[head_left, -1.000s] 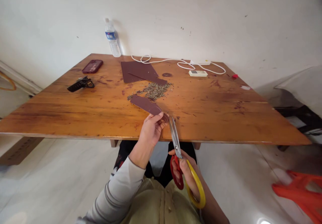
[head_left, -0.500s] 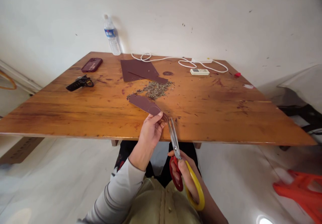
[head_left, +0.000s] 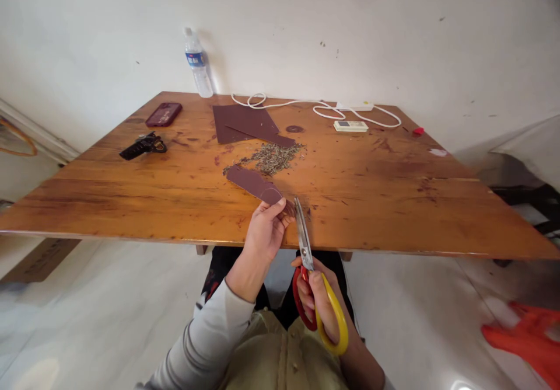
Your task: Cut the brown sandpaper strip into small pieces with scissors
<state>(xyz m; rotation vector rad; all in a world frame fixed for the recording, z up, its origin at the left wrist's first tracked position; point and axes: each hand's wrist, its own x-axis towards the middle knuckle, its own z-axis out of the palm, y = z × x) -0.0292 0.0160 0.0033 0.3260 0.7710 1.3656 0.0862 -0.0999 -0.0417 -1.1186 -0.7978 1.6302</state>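
My left hand (head_left: 266, 231) pinches the near end of a maroon strip of sheet material (head_left: 254, 182) that reaches out over the wooden table (head_left: 131, 197). My right hand (head_left: 321, 302) is wrapped through the red and yellow handles of a pair of scissors (head_left: 311, 273). The steel blades point up and away, their tips right beside the strip's held end. A heap of small cut scraps (head_left: 271, 156) lies just beyond the strip.
Larger maroon sheets (head_left: 245, 122) lie at mid table. Behind stand a water bottle (head_left: 198, 66), a white cable with power strip (head_left: 324, 108) and a small white device (head_left: 350, 125). A dark red phone (head_left: 163, 114) and a black tool (head_left: 142, 146) lie left. An orange object (head_left: 525, 337) sits on the floor, right.
The scissor handles have drawn together and the blades have closed at the strip's end. My right hand has shifted slightly up; the left hand still holds the strip.
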